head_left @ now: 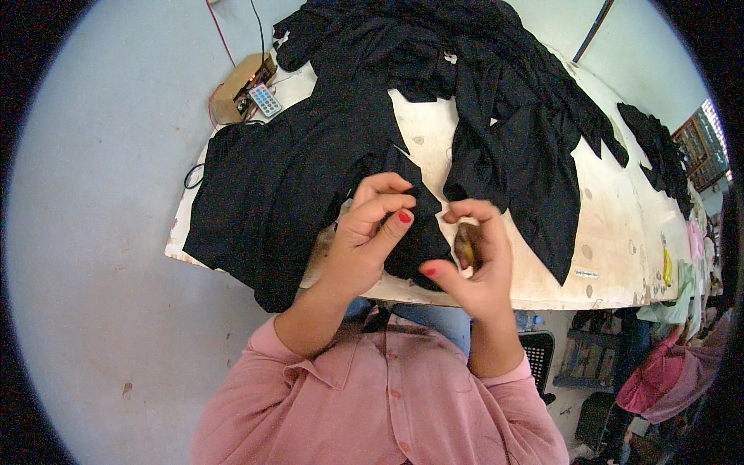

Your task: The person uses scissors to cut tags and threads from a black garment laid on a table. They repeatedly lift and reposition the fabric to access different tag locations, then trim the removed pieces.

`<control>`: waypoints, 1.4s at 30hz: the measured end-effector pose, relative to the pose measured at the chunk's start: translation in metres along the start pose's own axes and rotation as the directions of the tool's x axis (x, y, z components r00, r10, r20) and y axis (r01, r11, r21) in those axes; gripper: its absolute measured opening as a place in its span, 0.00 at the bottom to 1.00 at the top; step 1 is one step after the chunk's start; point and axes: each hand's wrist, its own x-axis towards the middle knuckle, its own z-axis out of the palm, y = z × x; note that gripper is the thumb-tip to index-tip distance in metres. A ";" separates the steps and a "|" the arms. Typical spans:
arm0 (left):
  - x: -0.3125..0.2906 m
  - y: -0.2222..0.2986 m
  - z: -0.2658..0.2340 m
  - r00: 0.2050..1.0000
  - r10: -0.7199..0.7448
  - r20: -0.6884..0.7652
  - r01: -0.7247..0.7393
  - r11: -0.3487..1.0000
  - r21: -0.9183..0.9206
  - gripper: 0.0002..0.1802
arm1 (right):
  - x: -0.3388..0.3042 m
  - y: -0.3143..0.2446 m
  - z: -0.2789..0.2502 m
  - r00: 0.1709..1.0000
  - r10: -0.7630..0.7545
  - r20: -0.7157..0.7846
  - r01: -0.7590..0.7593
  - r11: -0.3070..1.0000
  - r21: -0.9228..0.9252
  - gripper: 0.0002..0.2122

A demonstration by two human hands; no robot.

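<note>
Black cloth pieces [271, 178] lie spread over the pale table, some at its near edge. My left hand [364, 240] is closed above a narrow black cloth piece [418, 232], thumb tip pressed near the curled fingers. Whatever it pinches, if anything, is too small to make out. To its right, my right hand [488, 260] curls around a small brownish-yellow object [466, 246] lying in the palm, with thumb and fingertips apart. Its kind is unclear, since the fingers partly cover it.
A brown box [240, 89] with wires and a white remote control [265, 100] sit at the table's far left. More black cloth [496, 46] is heaped at the back. Right of the table are a black chair [536, 353] and pink cloth [655, 380]. A wall borders the left.
</note>
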 end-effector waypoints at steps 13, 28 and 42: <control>-0.003 0.018 0.000 0.983 -0.181 -0.026 0.173 0.966 -0.193 0.17 | -0.005 0.002 0.008 0.923 -0.374 -0.092 0.300 0.847 -0.439 0.16; -0.003 0.016 -0.009 0.999 -0.003 0.037 -0.006 0.974 0.226 0.09 | 0.013 -0.008 -0.001 0.978 -0.012 -0.208 -0.042 0.967 -0.253 0.08; -0.004 0.025 -0.008 0.987 -0.149 0.052 0.145 0.986 0.079 0.06 | -0.002 -0.017 0.020 0.925 -0.378 -0.045 0.337 0.868 -0.365 0.13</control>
